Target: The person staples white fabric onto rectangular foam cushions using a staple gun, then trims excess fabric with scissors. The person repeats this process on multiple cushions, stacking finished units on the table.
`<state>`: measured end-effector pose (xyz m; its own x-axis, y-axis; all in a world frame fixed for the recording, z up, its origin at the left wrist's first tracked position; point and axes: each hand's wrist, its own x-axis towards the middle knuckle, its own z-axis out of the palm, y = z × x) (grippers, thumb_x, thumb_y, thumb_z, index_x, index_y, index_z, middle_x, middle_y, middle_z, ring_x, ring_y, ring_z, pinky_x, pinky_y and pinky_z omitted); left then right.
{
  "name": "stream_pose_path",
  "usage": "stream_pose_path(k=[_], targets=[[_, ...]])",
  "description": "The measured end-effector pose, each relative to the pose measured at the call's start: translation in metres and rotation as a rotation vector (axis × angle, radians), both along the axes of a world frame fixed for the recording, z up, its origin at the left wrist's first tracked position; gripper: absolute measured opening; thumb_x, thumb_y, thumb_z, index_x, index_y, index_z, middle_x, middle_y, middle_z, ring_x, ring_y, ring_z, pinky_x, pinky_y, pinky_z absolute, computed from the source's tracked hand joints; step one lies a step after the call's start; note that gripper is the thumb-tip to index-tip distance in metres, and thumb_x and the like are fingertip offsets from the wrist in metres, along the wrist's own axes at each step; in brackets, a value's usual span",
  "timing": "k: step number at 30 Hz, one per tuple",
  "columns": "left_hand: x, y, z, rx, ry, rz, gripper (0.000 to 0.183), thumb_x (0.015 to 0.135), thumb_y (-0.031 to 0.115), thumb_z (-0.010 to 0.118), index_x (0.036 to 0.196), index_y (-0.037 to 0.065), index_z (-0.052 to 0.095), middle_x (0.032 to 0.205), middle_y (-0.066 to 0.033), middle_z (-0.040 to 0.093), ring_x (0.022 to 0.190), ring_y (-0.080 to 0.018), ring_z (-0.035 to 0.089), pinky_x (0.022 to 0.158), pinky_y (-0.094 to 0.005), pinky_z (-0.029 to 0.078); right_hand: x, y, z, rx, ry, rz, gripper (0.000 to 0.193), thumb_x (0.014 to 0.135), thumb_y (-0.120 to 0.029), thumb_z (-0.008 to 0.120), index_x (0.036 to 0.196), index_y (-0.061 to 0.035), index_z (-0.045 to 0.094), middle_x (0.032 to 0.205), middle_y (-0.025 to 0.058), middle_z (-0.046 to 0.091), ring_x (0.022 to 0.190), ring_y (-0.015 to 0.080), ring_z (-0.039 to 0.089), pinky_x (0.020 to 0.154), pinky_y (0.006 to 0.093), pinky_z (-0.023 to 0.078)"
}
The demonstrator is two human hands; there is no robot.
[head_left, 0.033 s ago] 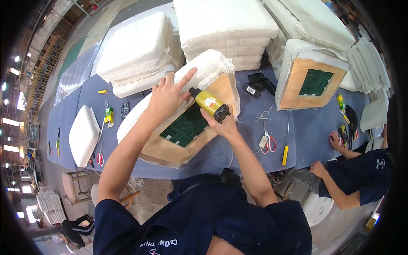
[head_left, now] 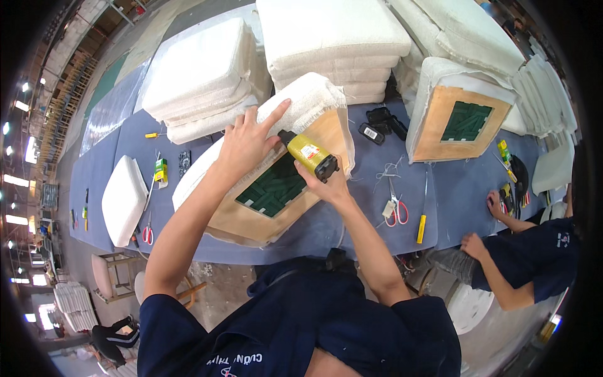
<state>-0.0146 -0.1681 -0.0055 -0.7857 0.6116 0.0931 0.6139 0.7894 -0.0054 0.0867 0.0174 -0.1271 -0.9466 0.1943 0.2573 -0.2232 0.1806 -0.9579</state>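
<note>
A padded seat cushion (head_left: 314,94) in off-white cloth stands tilted in front of me. Its wooden underside frame (head_left: 330,129) faces me, with dark green webbing (head_left: 273,188) woven across the opening. My right hand (head_left: 326,182) is closed around a yellow and black staple gun (head_left: 308,152); its black nose points at the cushion's cloth-covered edge. My left hand (head_left: 248,138) rests on that edge, fingers spread. Its index finger stretches along the white cloth and its thumb lies close to the gun's nose. Frayed cloth hangs along the cushion's upper edge.
Stacks of white cushions (head_left: 333,31) line the table's far side. Red-handled scissors (head_left: 396,210), a yellow-handled screwdriver (head_left: 421,229) and a black case (head_left: 383,122) lie to the right. Another cushion (head_left: 465,119) stands beyond them. A co-worker (head_left: 527,264) sits at right.
The co-worker's hand near their lap has shifted slightly. My hands, the staple gun and the cushion look almost unmoved.
</note>
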Motion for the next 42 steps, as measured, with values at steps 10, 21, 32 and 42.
stream_pose_path(k=[10,21,32,42], targets=[[-0.046,-0.070,0.014,0.395,-0.638,-0.147,0.067,0.114,0.041,0.045,0.177,0.031,0.023,0.158,-0.0293,0.051,0.146,-0.0464,0.052,0.124,-0.0510,0.039,0.021,-0.012,0.016,-0.033,-0.052,0.000,0.021,0.091,-0.018,0.085,0.103,-0.0021,0.081,0.086,0.0091,0.080,0.076,0.0208,0.076,0.075,0.0373,0.057],[0.027,-0.044,0.007,0.083,-0.065,0.034,0.071,0.110,0.037,0.064,0.172,0.045,0.031,0.130,-0.0282,0.059,0.111,-0.0479,0.070,0.088,-0.0585,0.060,0.002,-0.014,-0.002,-0.072,0.041,-0.023,0.019,0.091,-0.015,0.083,0.099,0.0017,0.080,0.076,0.0093,0.077,0.068,0.0169,0.074,0.066,0.0340,0.056],[0.033,-0.041,0.019,0.018,-0.130,-0.011,0.086,0.102,0.026,0.074,0.173,0.043,0.029,0.138,-0.0280,0.055,0.122,-0.0495,0.066,0.101,-0.0560,0.058,0.021,-0.027,-0.004,0.004,0.050,0.042,0.022,0.088,-0.019,0.087,0.104,-0.0048,0.082,0.089,0.0114,0.082,0.076,0.0268,0.077,0.076,0.0379,0.057],[0.031,-0.049,0.039,0.075,-0.309,-0.100,0.087,0.103,0.020,0.069,0.176,0.035,0.024,0.148,-0.0276,0.053,0.135,-0.0474,0.059,0.114,-0.0537,0.050,0.029,-0.043,-0.028,0.069,0.059,0.051,0.043,0.083,-0.019,0.093,0.117,0.0005,0.078,0.099,0.0151,0.083,0.086,0.0292,0.079,0.085,0.0401,0.058]])
